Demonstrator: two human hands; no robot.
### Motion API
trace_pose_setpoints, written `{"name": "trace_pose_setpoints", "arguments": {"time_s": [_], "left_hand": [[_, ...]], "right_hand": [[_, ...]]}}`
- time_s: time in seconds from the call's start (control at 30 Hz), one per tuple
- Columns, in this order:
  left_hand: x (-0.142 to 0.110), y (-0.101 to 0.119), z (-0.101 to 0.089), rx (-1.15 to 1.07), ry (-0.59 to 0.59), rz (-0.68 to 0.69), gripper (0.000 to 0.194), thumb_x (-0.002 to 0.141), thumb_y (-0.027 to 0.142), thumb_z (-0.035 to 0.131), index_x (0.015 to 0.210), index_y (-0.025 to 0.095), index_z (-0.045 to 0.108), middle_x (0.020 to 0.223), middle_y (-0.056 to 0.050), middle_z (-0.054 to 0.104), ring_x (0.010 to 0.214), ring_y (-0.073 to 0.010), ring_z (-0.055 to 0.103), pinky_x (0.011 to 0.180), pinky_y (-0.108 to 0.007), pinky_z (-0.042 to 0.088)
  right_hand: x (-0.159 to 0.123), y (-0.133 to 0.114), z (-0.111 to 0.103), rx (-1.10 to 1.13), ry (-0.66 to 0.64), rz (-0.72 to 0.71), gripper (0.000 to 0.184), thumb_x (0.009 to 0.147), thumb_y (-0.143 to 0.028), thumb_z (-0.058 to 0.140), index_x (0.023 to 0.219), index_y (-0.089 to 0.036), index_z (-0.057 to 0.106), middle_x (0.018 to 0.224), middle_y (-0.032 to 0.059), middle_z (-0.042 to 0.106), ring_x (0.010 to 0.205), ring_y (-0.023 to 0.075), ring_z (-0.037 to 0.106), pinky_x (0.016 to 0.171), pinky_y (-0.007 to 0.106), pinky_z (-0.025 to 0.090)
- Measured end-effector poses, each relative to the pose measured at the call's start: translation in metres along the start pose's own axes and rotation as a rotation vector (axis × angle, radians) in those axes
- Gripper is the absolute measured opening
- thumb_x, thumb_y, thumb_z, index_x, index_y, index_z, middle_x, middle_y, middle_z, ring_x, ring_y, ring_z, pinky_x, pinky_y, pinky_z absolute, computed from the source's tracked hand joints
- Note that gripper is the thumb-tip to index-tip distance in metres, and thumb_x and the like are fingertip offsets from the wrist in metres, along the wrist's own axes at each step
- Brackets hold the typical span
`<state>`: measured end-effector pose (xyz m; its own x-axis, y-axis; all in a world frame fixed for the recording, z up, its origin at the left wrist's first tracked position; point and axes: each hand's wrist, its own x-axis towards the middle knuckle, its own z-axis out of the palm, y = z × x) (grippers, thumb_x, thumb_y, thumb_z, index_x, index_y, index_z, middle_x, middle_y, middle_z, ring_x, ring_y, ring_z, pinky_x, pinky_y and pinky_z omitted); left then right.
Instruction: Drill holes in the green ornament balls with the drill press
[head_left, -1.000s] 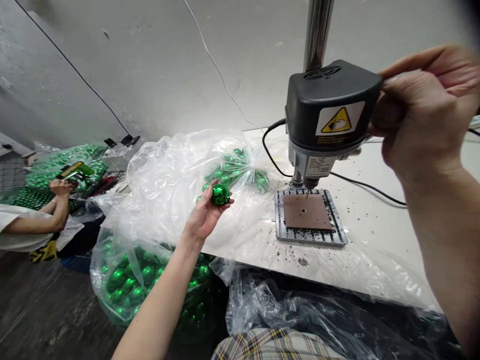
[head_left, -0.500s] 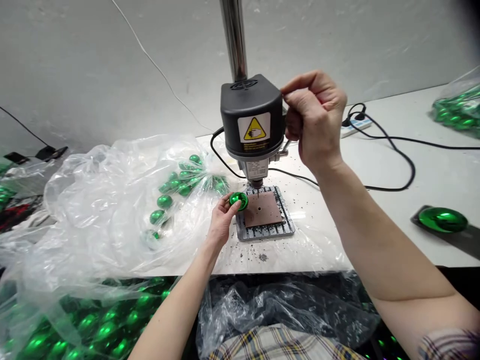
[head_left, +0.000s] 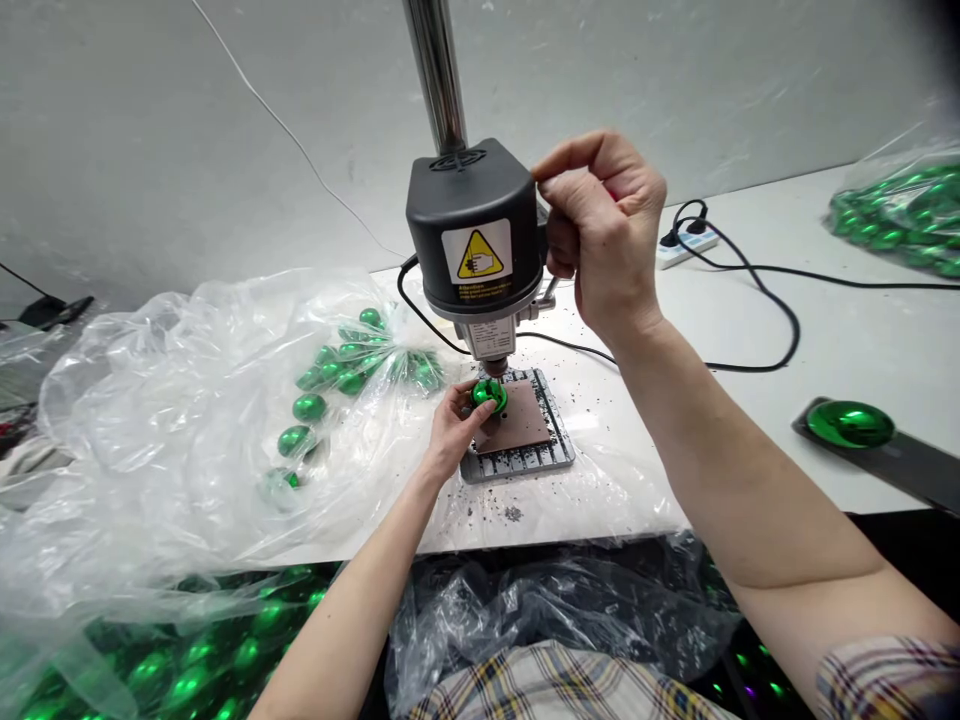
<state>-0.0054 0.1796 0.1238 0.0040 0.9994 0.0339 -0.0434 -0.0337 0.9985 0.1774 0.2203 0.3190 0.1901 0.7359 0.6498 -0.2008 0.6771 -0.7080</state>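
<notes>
My left hand (head_left: 454, 428) pinches a shiny green hollow half-ball (head_left: 486, 392) by its rim, its open side facing up. This piece sits right below the chuck (head_left: 495, 367) of a small drill press (head_left: 474, 225), over a brown square board (head_left: 517, 420); the bit's tip is hard to make out. Raised beside the motor housing, my right hand (head_left: 606, 225) is closed around the press's handle, which the fingers mostly hide. Under the board lies the slotted metal base (head_left: 525, 462), strewn with dark shavings.
Clear plastic sheeting (head_left: 172, 400) with several green balls (head_left: 309, 407) covers the left side. At right are another green half-ball (head_left: 851, 423) on a dark flat bar (head_left: 915, 470), a power strip (head_left: 686, 245) with black cable, and a bag of green pieces (head_left: 900, 215).
My left hand has brought the green half-ball from beside the drill to below the chuck. My right hand stays at the press's side. The whole view has shifted slightly.
</notes>
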Motion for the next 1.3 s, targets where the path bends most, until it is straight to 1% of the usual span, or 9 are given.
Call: {"name": "trace_pose_setpoints", "arguments": {"time_s": [0.23, 0.33, 0.43, 0.57, 0.67, 0.83, 1.1, 1.23, 1.3], "left_hand": [[0.000, 0.013, -0.013, -0.246, 0.080, -0.163, 0.057, 0.082, 0.043, 0.077, 0.131, 0.024, 0.058, 0.099, -0.004, 0.072, 0.074, -0.0142, 0.067, 0.059, -0.022, 0.048], [-0.003, 0.023, -0.018, -0.481, 0.097, -0.281, 0.053, 0.084, 0.036, 0.074, 0.131, 0.024, 0.054, 0.099, -0.004, 0.071, 0.076, -0.0154, 0.070, 0.065, -0.026, 0.056], [-0.006, 0.026, -0.019, -0.549, 0.119, -0.274, 0.051, 0.079, 0.029, 0.079, 0.124, 0.023, 0.057, 0.103, -0.003, 0.071, 0.085, -0.0154, 0.071, 0.076, -0.029, 0.059], [-0.008, 0.017, -0.018, -0.360, 0.061, -0.225, 0.065, 0.072, 0.036, 0.086, 0.129, 0.023, 0.058, 0.105, -0.006, 0.073, 0.078, -0.0159, 0.070, 0.068, -0.028, 0.055], [-0.009, 0.009, -0.015, -0.164, 0.059, -0.134, 0.069, 0.069, 0.042, 0.088, 0.130, 0.020, 0.061, 0.108, -0.008, 0.074, 0.086, -0.0183, 0.069, 0.072, -0.028, 0.053], [-0.009, 0.004, -0.007, -0.028, 0.020, -0.023, 0.065, 0.068, 0.039, 0.088, 0.125, 0.018, 0.065, 0.107, -0.008, 0.075, 0.099, -0.0211, 0.068, 0.090, -0.034, 0.052], [-0.005, 0.006, 0.006, 0.239, -0.041, 0.090, 0.057, 0.066, 0.032, 0.089, 0.119, 0.022, 0.070, 0.100, -0.006, 0.072, 0.087, -0.0221, 0.064, 0.079, -0.034, 0.051], [-0.004, 0.000, 0.009, 0.368, -0.043, 0.254, 0.053, 0.066, 0.030, 0.089, 0.116, 0.024, 0.071, 0.112, -0.008, 0.070, 0.106, -0.0279, 0.060, 0.093, -0.039, 0.047], [-0.003, -0.003, 0.010, 0.356, -0.037, 0.267, 0.054, 0.066, 0.030, 0.090, 0.116, 0.025, 0.071, 0.112, -0.008, 0.069, 0.110, -0.0291, 0.059, 0.097, -0.041, 0.045]], "right_hand": [[0.000, 0.001, -0.001, -0.033, 0.003, 0.017, 0.019, 0.093, -0.037, 0.063, 0.080, -0.024, 0.057, 0.049, -0.0061, 0.035, 0.038, 0.0081, 0.030, 0.035, 0.022, 0.022], [0.001, 0.004, -0.003, -0.019, -0.005, -0.006, 0.021, 0.092, -0.039, 0.065, 0.080, -0.024, 0.057, 0.049, -0.0060, 0.035, 0.038, 0.0082, 0.030, 0.034, 0.023, 0.022], [0.002, 0.006, -0.003, -0.005, 0.009, -0.023, 0.021, 0.090, -0.039, 0.068, 0.078, -0.025, 0.058, 0.048, -0.0058, 0.035, 0.038, 0.0087, 0.028, 0.034, 0.024, 0.022], [0.002, 0.005, -0.002, -0.010, 0.031, 0.006, 0.019, 0.089, -0.037, 0.067, 0.077, -0.025, 0.058, 0.049, -0.0053, 0.035, 0.038, 0.0095, 0.028, 0.034, 0.025, 0.021], [0.001, 0.003, -0.001, -0.021, 0.037, 0.011, 0.022, 0.090, -0.040, 0.067, 0.078, -0.025, 0.056, 0.049, -0.0052, 0.035, 0.038, 0.0094, 0.027, 0.034, 0.025, 0.020], [0.000, 0.000, 0.001, -0.025, 0.025, 0.022, 0.020, 0.091, -0.037, 0.064, 0.078, -0.024, 0.055, 0.049, -0.0054, 0.034, 0.039, 0.0088, 0.026, 0.035, 0.024, 0.020], [0.000, 0.001, 0.000, -0.037, 0.010, 0.023, 0.025, 0.093, -0.043, 0.063, 0.080, -0.024, 0.052, 0.049, -0.0075, 0.032, 0.038, 0.0075, 0.026, 0.035, 0.024, 0.020], [0.000, 0.000, 0.001, -0.039, 0.020, 0.032, 0.024, 0.093, -0.041, 0.063, 0.079, -0.024, 0.052, 0.049, -0.0077, 0.032, 0.037, 0.0072, 0.026, 0.034, 0.023, 0.019], [0.000, -0.001, 0.001, -0.029, 0.026, 0.028, 0.022, 0.092, -0.039, 0.063, 0.079, -0.024, 0.053, 0.049, -0.0076, 0.032, 0.037, 0.0072, 0.026, 0.034, 0.023, 0.019]]}}
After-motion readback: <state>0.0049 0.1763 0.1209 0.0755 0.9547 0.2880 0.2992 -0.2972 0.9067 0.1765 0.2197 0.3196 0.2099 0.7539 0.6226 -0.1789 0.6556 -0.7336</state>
